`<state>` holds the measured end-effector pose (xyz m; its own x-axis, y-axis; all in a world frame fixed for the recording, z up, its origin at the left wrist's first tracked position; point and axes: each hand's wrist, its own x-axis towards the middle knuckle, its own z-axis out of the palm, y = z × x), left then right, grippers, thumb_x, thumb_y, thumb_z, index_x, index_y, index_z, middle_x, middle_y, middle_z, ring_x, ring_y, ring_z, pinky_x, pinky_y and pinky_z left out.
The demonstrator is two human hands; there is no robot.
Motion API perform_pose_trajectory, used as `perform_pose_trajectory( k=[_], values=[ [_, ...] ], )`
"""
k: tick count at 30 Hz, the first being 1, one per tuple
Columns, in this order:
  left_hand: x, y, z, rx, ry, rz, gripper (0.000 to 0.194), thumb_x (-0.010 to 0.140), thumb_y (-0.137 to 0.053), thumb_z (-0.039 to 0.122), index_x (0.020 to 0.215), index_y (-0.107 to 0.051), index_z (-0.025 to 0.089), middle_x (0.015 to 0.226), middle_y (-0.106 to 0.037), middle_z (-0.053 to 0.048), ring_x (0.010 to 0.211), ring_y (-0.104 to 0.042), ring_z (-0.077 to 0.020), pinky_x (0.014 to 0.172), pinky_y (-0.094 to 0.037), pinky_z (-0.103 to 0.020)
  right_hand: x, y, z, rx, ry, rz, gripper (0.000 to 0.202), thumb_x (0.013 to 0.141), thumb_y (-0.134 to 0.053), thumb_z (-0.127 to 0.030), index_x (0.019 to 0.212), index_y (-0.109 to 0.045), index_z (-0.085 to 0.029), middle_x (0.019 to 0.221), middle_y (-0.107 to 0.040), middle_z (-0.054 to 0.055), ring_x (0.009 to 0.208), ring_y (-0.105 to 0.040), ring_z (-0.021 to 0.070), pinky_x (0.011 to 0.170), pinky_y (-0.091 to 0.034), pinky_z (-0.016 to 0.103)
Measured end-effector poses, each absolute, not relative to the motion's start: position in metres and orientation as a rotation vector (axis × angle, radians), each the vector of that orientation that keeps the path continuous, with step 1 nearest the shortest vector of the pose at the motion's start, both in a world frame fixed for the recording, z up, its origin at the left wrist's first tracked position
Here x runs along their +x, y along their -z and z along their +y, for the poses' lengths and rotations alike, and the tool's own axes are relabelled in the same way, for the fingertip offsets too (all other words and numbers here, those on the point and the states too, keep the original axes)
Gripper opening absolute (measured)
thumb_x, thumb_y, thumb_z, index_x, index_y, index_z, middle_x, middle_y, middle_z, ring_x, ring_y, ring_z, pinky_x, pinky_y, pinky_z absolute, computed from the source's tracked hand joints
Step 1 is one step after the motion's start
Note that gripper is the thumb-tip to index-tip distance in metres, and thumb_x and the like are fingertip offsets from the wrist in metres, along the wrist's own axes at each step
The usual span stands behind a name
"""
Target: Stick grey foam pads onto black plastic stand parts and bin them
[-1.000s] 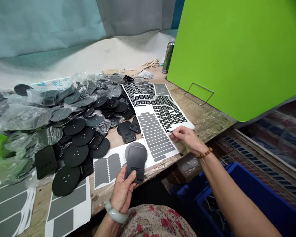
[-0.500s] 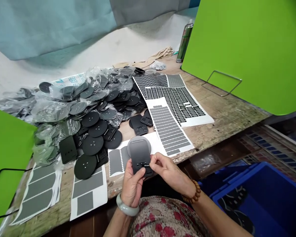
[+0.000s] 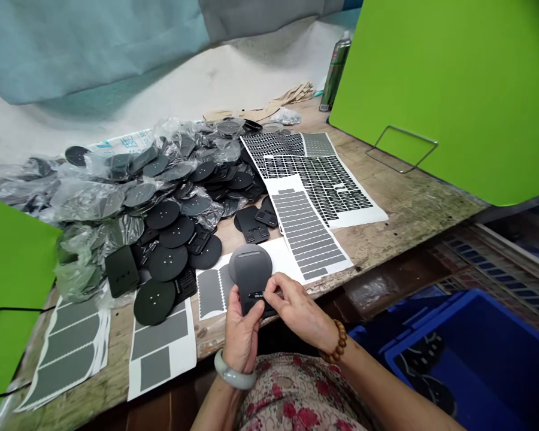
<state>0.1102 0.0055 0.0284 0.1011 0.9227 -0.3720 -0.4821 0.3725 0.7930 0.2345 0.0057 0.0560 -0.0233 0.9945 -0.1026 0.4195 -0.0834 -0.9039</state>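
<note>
My left hand grips a dark grey folding phone stand by its lower end, thumb on top. The stand has a round disc at its far end and is held over the table's front edge. My right hand pinches a small black label with white lettering, at or just above the stand's face. Whether the label touches the stand I cannot tell. A sheet of grey stickers lies under and beside the stand.
A heap of black stands, many in clear bags, covers the left and back. Sheets of black labels and grey strips lie right of centre. Green panels flank the table. A spray can stands behind; a blue crate is below right.
My right hand has shifted slightly left and up over the stand. The black label now lies across the stand's lower face, farther left than before.
</note>
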Motion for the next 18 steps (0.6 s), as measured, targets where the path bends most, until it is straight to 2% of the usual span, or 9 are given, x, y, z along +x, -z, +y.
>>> perform_pose_trajectory(
  k=[18],
  values=[
    [0.1109, -0.0278, 0.0063, 0.612, -1.129, 0.995, 0.059, 0.066, -0.074, 0.023, 0.118, -0.046, 0.025, 0.121, -0.058, -0.006, 0.112, -0.054, -0.0209, 0.098, -0.039, -0.034, 0.2287, -0.0554, 0.0050, -1.620, -0.969, -1.583, 0.011, 0.085, -0.043, -0.015, 0.075, -0.047, -0.020, 0.075, -0.053, 0.000, 0.071, -0.048, 0.0139, 0.069, -0.038, 0.027]
  ],
)
